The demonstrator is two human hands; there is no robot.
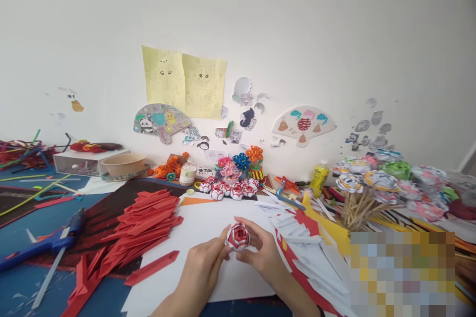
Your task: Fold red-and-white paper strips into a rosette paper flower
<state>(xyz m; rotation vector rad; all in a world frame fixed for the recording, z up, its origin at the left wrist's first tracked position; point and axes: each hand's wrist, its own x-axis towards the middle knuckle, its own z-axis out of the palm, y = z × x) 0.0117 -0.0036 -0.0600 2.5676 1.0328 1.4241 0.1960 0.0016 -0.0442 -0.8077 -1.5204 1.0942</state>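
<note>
Holding a Folded Paper Flower Over the White Sheet

Cupping a red-and-white paper flower (238, 236) between both hands, the person keeps it just above the white sheet (201, 237) on the counter (22, 282). In the head view, the left hand (203, 267) closes its grip on the flower's left side, fingertips pressed to the petals; the right hand (260, 252) closes around the right side and back. Judging from this, the flower is being shaped or tightened, and further work would seem to call for small, even finger pressure so the folded layers do not spring apart. A stack of red folded paper strips (145, 223) lies just left of the sheet, white folded pieces (297, 230) to the right. Finished flowers (228, 189) sit in a row farther back, and a blue glue gun (52, 240) rests at far left.
</note>
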